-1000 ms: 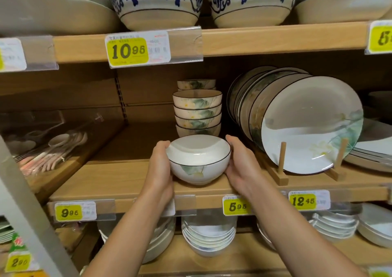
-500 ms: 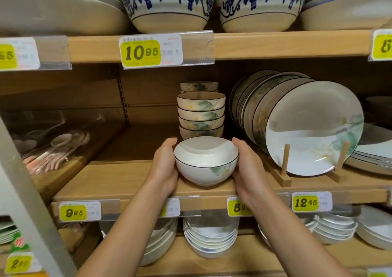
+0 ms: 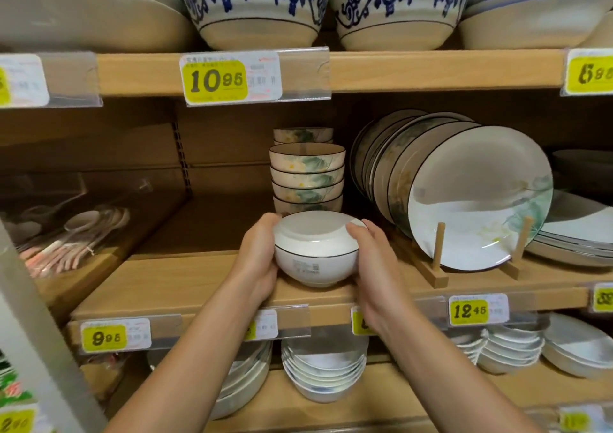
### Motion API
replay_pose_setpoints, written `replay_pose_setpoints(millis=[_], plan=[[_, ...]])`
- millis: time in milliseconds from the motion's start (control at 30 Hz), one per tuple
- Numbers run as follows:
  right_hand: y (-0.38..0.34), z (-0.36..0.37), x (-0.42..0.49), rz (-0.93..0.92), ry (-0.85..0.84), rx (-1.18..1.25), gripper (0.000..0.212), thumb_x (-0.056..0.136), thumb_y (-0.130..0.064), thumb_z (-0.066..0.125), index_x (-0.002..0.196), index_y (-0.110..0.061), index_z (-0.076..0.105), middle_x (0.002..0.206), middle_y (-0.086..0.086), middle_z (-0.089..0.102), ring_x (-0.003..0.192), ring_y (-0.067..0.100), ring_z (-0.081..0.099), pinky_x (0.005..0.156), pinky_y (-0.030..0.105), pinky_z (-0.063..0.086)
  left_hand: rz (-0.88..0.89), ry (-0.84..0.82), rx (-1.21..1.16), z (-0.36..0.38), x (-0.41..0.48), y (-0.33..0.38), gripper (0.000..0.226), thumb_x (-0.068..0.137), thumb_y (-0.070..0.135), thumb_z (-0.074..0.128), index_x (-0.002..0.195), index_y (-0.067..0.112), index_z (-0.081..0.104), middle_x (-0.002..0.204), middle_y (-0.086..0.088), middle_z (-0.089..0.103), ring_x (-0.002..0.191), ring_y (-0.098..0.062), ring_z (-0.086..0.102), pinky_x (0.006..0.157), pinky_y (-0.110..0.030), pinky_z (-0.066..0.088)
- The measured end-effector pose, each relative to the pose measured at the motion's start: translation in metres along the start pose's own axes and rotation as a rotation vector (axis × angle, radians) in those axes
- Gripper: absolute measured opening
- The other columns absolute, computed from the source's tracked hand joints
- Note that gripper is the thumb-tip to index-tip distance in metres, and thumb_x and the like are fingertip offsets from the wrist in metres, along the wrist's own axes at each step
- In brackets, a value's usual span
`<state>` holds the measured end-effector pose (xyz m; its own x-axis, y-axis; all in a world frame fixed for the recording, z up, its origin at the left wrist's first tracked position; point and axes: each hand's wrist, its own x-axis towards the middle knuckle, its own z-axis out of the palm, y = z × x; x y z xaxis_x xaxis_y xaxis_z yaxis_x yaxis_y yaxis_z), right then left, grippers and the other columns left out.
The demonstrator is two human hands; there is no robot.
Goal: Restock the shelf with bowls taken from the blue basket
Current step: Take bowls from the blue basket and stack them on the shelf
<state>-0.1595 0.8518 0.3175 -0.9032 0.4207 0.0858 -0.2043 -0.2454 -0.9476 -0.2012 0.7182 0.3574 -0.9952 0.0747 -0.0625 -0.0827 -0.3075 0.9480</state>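
A white bowl (image 3: 315, 253) with a thin dark rim line and a barcode sticker on its side sits at the front of the middle wooden shelf (image 3: 185, 276). My left hand (image 3: 257, 257) grips its left side, fingers curled round the rim. My right hand (image 3: 371, 257) grips its right side. Directly behind it stands a stack of several matching bowls (image 3: 306, 177) with green leaf and yellow flower prints. The blue basket is out of view.
Upright plates (image 3: 477, 197) lean in a wooden rack (image 3: 439, 257) just right of the bowl. Ceramic spoons (image 3: 76, 233) lie in a clear tray at left. Large blue-patterned bowls (image 3: 255, 5) fill the shelf above; white dishes (image 3: 323, 369) sit below.
Both hands have turned the bowl on the shelf so its leaf print is hidden and the barcode sticker faces me. The bowl sits slightly further back toward the stack.
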Motion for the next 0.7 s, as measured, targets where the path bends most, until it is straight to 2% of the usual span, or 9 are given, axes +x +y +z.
replay_pose_setpoints(millis=[33,100,167,233,333,433,533,600,700], plan=[[0.002,0.003,0.0,-0.024,0.008,-0.017,0.051,0.076,-0.046,0.058,0.125,-0.034,0.051,0.113,-0.009,0.062,0.104,0.01,0.059,0.076,0.026,0.05,0.004,-0.019,0.012,0.001,-0.003,-0.003,0.021,0.09,0.016,0.049,0.094,0.007,0.068,0.098,-0.011,0.075,0.102,-0.03,0.067,0.095,-0.047,0.051],[-0.004,0.007,0.008,0.0,0.029,0.005,0.037,0.086,-0.03,0.055,0.122,-0.026,0.055,0.111,-0.003,0.065,0.103,0.016,0.062,0.075,0.03,0.051,0.045,-0.062,0.0,-0.003,-0.01,-0.012,0.026,0.092,0.018,0.047,0.1,0.009,0.069,0.099,-0.01,0.076,0.098,-0.025,0.07,0.088,-0.041,0.054],[-0.012,0.005,0.019,0.12,-0.007,0.054,0.029,0.088,-0.013,0.051,0.114,-0.012,0.063,0.108,0.01,0.07,0.104,0.028,0.065,0.085,0.04,0.054,0.101,-0.097,-0.013,-0.011,-0.015,-0.018,0.029,0.096,0.021,0.043,0.106,0.012,0.068,0.098,-0.004,0.076,0.094,-0.016,0.072,0.082,-0.033,0.054],[-0.02,0.0,0.028,0.217,-0.085,0.095,0.026,0.088,-0.008,0.052,0.109,-0.006,0.068,0.105,0.016,0.072,0.101,0.031,0.068,0.089,0.042,0.054,0.149,-0.091,-0.032,-0.02,-0.016,-0.02,0.026,0.097,0.022,0.044,0.094,0.015,0.069,0.086,0.003,0.077,0.087,-0.012,0.072,0.079,-0.029,0.052],[-0.025,-0.004,0.033,0.225,-0.108,0.08,0.017,0.091,-0.018,0.058,0.1,-0.01,0.07,0.101,0.011,0.074,0.097,0.025,0.07,0.088,0.039,0.055,0.106,-0.014,-0.025,-0.019,-0.007,-0.009,0.023,0.097,0.026,0.046,0.084,0.018,0.063,0.064,0.008,0.073,0.083,-0.014,0.066,0.076,-0.031,0.05],[-0.018,-0.003,0.024,0.134,0.011,0.038,0.028,0.093,-0.034,0.055,0.115,-0.019,0.065,0.106,0.001,0.073,0.101,0.018,0.067,0.091,0.038,0.053,0.021,-0.023,0.002,-0.01,0.0,-0.001,0.022,0.095,0.027,0.045,0.087,0.017,0.063,0.075,-0.001,0.076,0.094,-0.022,0.067,0.087,-0.04,0.052],[0.0,0.003,0.002,-0.05,0.025,-0.024,0.041,0.084,-0.046,0.054,0.123,-0.033,0.053,0.108,-0.015,0.063,0.099,0.003,0.06,0.074,0.022,0.049,0.013,-0.057,0.027,-0.006,0.001,-0.009,0.027,0.092,0.026,0.045,0.089,0.014,0.069,0.089,-0.007,0.077,0.098,-0.026,0.069,0.088,-0.042,0.053],[0.006,0.007,-0.003,-0.106,0.05,-0.048,0.047,0.082,-0.046,0.053,0.128,-0.04,0.045,0.107,-0.021,0.055,0.097,0.0,0.055,0.068,0.017,0.044,0.039,-0.051,0.008,-0.005,-0.004,-0.014,0.029,0.093,0.026,0.044,0.091,0.013,0.071,0.089,-0.006,0.077,0.093,-0.024,0.07,0.079,-0.037,0.053],[-0.003,0.01,0.008,-0.024,0.043,0.0,0.025,0.091,-0.03,0.051,0.114,-0.027,0.059,0.106,-0.008,0.065,0.096,0.008,0.062,0.073,0.025,0.053,0.091,-0.067,0.0,-0.006,-0.013,-0.019,0.03,0.094,0.026,0.043,0.097,0.015,0.071,0.093,-0.006,0.077,0.089,-0.02,0.072,0.078,-0.036,0.053]])
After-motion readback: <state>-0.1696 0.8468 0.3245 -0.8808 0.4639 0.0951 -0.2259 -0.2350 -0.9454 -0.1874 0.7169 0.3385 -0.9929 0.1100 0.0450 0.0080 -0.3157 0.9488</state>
